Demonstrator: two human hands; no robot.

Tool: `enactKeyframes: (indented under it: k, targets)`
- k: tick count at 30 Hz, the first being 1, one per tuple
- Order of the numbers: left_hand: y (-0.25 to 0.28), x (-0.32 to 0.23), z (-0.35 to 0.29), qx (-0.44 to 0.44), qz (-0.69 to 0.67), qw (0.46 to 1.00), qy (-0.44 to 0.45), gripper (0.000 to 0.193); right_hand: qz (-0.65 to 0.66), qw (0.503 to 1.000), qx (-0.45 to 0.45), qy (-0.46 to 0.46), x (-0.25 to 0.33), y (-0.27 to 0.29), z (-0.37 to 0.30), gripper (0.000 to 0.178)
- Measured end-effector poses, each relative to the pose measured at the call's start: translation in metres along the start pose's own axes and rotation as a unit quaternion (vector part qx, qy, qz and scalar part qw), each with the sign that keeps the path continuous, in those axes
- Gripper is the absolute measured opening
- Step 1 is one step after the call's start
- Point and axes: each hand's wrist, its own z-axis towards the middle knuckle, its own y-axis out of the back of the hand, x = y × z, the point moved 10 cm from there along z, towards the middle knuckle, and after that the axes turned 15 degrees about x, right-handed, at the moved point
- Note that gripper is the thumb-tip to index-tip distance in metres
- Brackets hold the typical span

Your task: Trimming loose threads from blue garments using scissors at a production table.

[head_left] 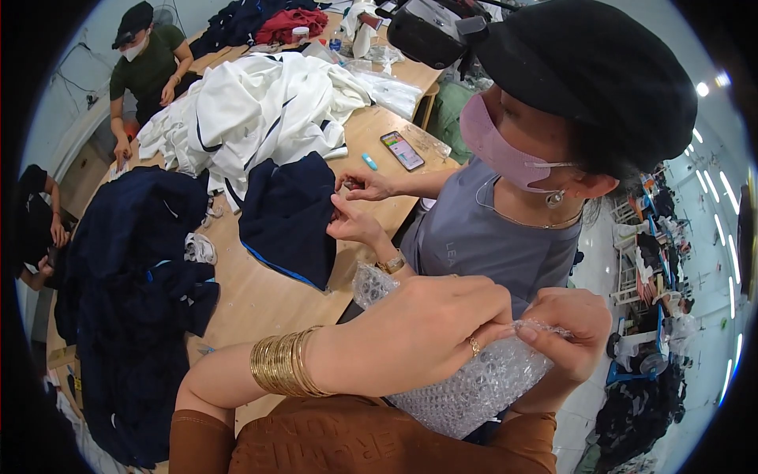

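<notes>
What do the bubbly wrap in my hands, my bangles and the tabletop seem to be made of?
Bubbly wrap: likely clear, glossy plastic, since it's see-through and blistered all over. Bangles: probably shiny golden metal, judging by bright glints; solid or plated, I can't tell. Tabletop: perhaps wood or laminate, from its smooth, pale tan surface.

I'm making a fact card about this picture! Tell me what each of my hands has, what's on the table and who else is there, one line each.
Left hand: pinching bubble wrap, gold bracelets on the wrist
Right hand: pinching the same bubble wrap
Table: white cloth pile, dark blue cloth pile, phone
Person in grey: black cap, pink mask, one hand touching a dark blue piece of cloth
Person in green: beside the white cloth pile
Person in black: at the left edge
</notes>
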Motion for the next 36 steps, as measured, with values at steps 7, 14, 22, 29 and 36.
enactKeyframes:
  k: [7, 14, 22, 29, 36]
  targets:
    - [0.006, 0.017, 0.016, -0.005, 0.004, 1.0, 0.03, 0.01, -0.025, 0.996, -0.051, -0.075, -0.016, 0.015, 0.007, 0.01]
    - [0.006, 0.032, 0.025, -0.008, -0.037, 0.998, 0.048, 0.012, 0.021, 0.98, -0.078, -0.179, -0.032, 0.025, -0.003, 0.009]
    - [0.007, 0.028, 0.027, -0.001, 0.05, 0.998, 0.026, 0.011, 0.016, 0.99, -0.044, -0.132, -0.034, 0.023, 0.004, 0.01]
    - [0.007, 0.029, 0.019, -0.011, 0.065, 0.997, 0.045, 0.011, -0.006, 0.99, -0.051, -0.135, -0.034, 0.009, 0.005, 0.007]
    - [0.014, 0.042, -0.052, 0.067, 0.083, 0.979, 0.176, 0.013, -0.072, 0.996, 0.027, -0.054, -0.024, -0.054, 0.011, 0.014]
